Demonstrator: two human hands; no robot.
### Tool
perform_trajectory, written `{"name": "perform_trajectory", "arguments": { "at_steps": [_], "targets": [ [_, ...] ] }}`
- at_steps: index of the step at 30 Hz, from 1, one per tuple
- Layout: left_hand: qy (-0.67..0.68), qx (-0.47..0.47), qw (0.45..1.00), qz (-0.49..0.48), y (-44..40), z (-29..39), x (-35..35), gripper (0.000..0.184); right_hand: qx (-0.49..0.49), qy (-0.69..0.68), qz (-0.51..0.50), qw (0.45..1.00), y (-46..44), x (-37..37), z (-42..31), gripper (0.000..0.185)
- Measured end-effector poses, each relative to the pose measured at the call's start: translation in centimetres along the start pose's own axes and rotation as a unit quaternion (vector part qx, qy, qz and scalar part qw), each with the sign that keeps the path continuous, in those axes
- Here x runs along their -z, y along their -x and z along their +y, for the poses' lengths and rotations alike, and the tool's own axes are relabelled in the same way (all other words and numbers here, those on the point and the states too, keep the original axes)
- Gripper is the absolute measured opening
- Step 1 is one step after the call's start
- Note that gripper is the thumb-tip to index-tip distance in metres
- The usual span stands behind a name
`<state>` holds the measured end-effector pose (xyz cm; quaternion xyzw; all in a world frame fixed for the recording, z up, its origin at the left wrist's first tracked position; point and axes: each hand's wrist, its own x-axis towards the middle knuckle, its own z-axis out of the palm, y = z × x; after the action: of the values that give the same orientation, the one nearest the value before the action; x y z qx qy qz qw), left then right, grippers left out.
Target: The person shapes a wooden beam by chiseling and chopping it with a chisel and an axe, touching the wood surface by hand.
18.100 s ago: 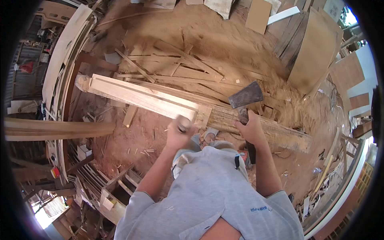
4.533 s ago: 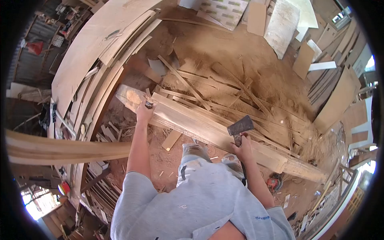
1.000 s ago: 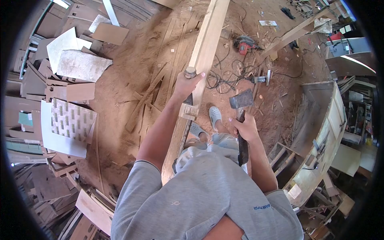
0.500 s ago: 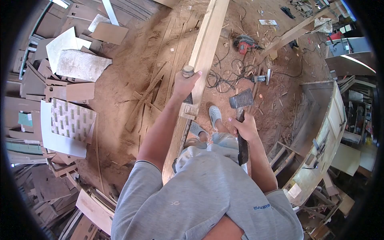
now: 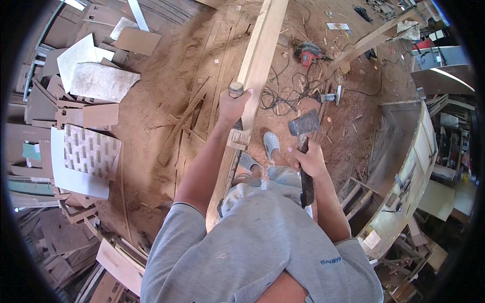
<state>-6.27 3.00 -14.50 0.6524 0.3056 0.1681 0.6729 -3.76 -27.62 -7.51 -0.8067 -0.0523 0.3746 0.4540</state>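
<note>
A long pale timber beam runs from the top of the view down beside my legs. My left hand is wrapped round the handle of a chisel, whose dark blade points down at the beam, by a cut notch. Off to the right of the beam, my right hand grips the dark handle of a hatchet. The broad metal head of the hatchet sits above that hand, apart from the beam and the chisel.
A red circular saw and another power tool lie on the ground among tangled black cables. Thin wood strips lie in sawdust at the left. Boards are piled far left, and a wooden cabinet stands right.
Since the oldest frames, the view has turned along the beam, and my left hand now holds the chisel at the notch. Over the last second both hands have barely shifted.
</note>
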Motion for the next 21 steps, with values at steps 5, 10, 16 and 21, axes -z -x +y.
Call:
{"name": "perform_trajectory", "arguments": {
  "at_steps": [5,10,16,21],
  "targets": [
    [-0.022,-0.02,0.999,0.012,0.1,0.1,-0.3,0.036,0.0,0.008,0.001,1.0,-0.1,0.0,0.1,0.037],
    [-0.029,-0.016,0.999,0.008,0.4,0.3,-0.2,0.035,0.01,0.004,-0.002,1.0,0.2,0.0,-0.5,0.037],
    [-0.041,-0.046,0.998,0.001,1.0,0.6,-0.5,0.028,0.033,0.031,0.017,0.999,0.9,-0.1,-3.8,0.029],
    [-0.01,-0.028,1.0,-0.003,1.4,1.1,-0.6,0.03,0.096,0.045,0.041,0.994,-0.6,0.4,-4.5,0.028]
  ]
}}
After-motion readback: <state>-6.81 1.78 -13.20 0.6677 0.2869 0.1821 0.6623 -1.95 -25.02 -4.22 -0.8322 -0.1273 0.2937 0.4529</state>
